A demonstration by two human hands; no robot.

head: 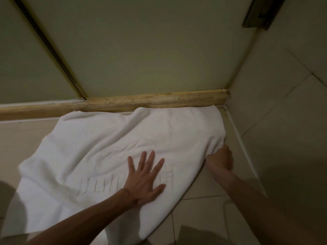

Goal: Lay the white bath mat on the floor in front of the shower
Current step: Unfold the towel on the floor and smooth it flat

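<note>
On my feed the right side of the frame is filled by a tiled wall (283, 103), with large pale tiles and thin grout lines running diagonally. In the upper right corner I see a dark metal fitting (260, 13), cut off by the frame edge; I cannot tell what it is. Across the middle runs a tan sill (159, 100), its face scuffed and blotchy, ending at the wall's corner on the right. A white sealant bead (242, 138) follows the foot of the wall toward the lower right. A soft dark shadow (7, 195) sits at the lower left edge.
</note>
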